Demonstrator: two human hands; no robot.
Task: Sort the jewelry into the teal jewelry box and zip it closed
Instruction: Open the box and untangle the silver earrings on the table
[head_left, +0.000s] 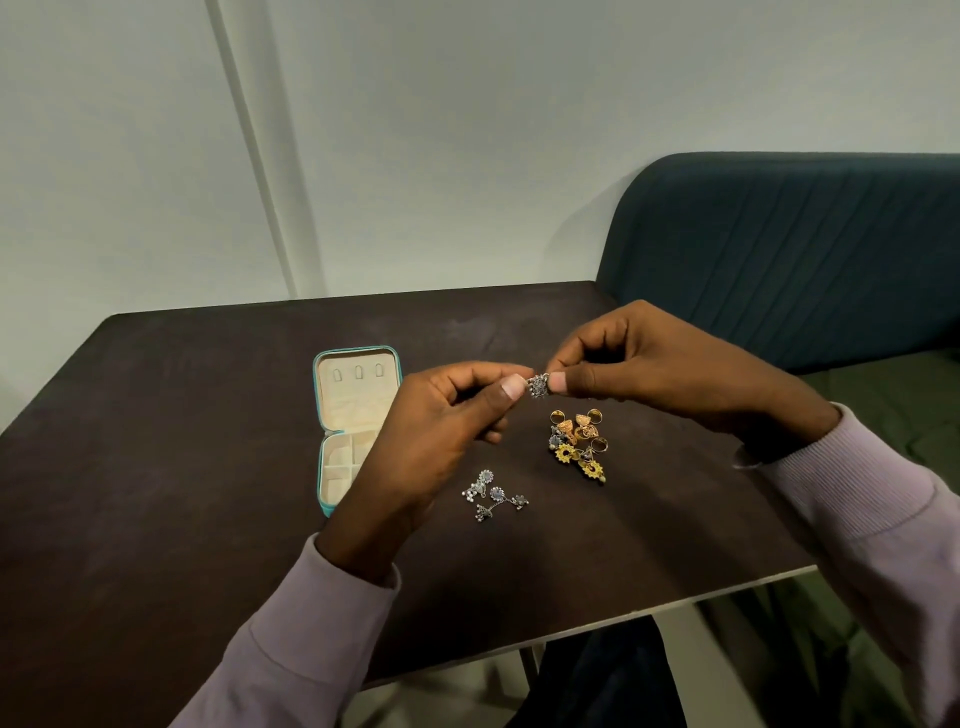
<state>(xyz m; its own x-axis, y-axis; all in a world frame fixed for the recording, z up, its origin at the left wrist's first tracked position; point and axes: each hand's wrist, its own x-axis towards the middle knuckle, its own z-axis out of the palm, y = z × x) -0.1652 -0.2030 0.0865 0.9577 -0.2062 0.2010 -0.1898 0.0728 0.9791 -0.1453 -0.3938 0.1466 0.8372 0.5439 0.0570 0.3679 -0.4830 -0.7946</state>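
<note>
The teal jewelry box (358, 358) lies open on the dark table, cream lining up, its lid toward the far edge and its compartments partly hidden behind my left hand (441, 431). Above the table I pinch a small silver earring (538, 386) between the fingertips of both hands, my right hand (639, 364) on its right side. Below it sits a pile of gold and yellow jewelry (579, 444). A small group of silver earrings (493, 496) lies nearer to me.
The dark table (156, 467) ends at a pale front edge on the right. A blue upholstered seat back (805, 249) stands behind the table's right corner. A pale wall rises behind.
</note>
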